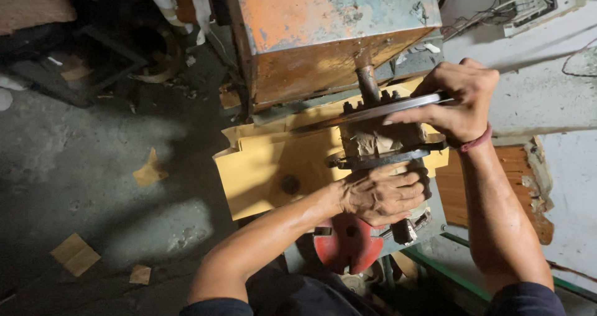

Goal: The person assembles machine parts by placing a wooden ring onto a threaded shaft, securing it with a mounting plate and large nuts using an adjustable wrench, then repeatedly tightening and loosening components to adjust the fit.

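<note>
Right hand [460, 101] gripping upper plate [379, 111] at its 3 o'clock edge, fingers closed over rim. Left hand [382, 195] clenching around lower plate [373, 159] and stack beneath, at 6 o'clock from upper plate. Wad [373, 139] sitting between plates (brown, paper-like). Rusty press [323, 36] standing at 12 o'clock. Advice: keeping plates level, fingers outside gap, steadying stack while seating.

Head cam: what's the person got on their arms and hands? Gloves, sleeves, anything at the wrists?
No gloves: both the left hand and the right hand are bare, as are the forearms. Dark short sleeves show at the upper arms along the bottom edge. A reddish thread band circles the right wrist. The left wrist has nothing on it.
</note>
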